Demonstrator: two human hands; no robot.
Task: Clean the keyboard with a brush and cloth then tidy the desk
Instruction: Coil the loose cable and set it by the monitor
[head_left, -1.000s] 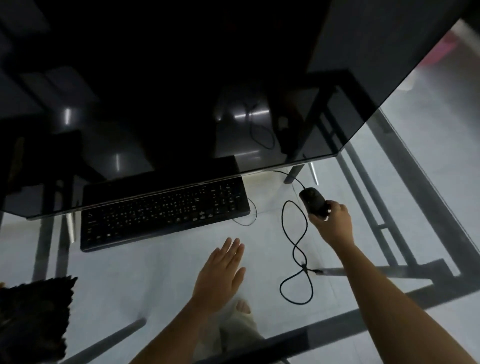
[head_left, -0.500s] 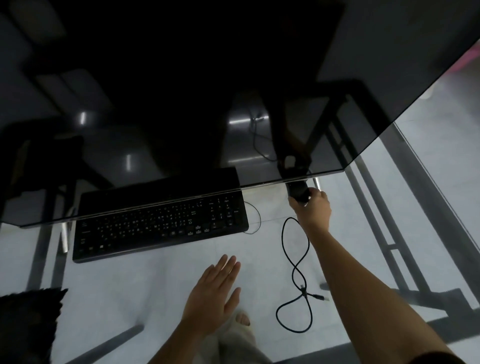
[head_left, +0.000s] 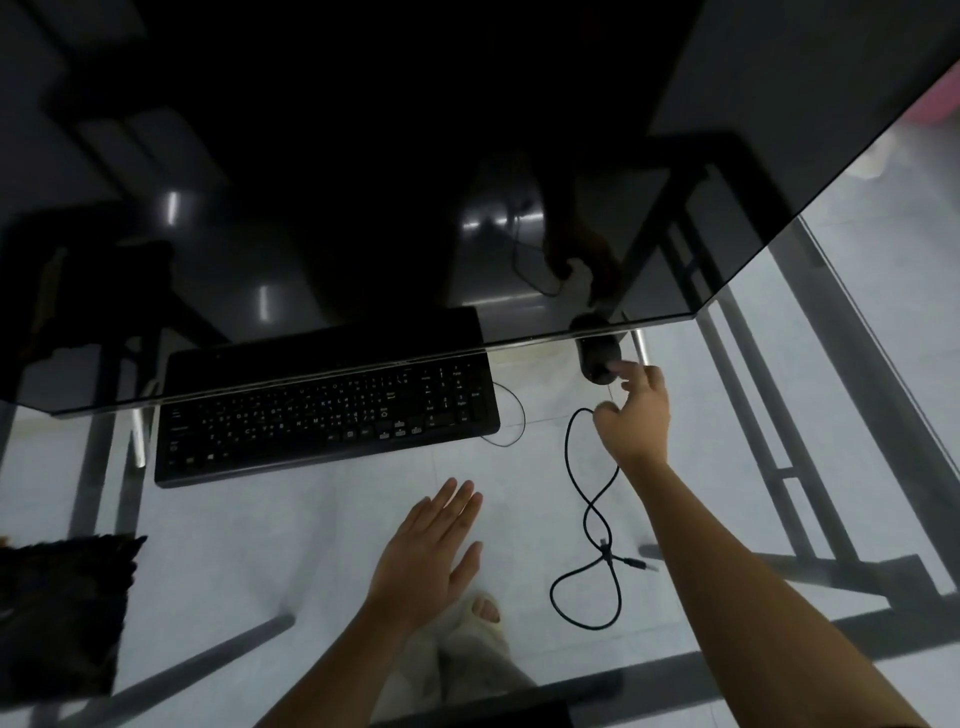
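A black keyboard (head_left: 327, 421) lies on the glass desk (head_left: 260, 530), its far edge tucked under the big dark monitor (head_left: 363, 182). A black mouse (head_left: 597, 358) sits just under the monitor's lower edge, to the right of the keyboard. My right hand (head_left: 634, 415) is right behind the mouse, fingers loose, one fingertip touching its near end. The mouse cable (head_left: 592, 519) loops on the glass toward me. Flat on the glass below the keyboard rests my left hand (head_left: 431, 551), fingers spread, holding nothing. No brush is in view.
A dark cloth-like bundle (head_left: 62, 613) lies at the desk's left front edge. The keyboard's thin cable (head_left: 511, 415) curls off its right end. Black metal frame bars (head_left: 779, 467) and my feet show through the glass.
My right hand carried the mouse away from me to the monitor's lower edge, then let go of it. My left hand stayed flat on the glass.
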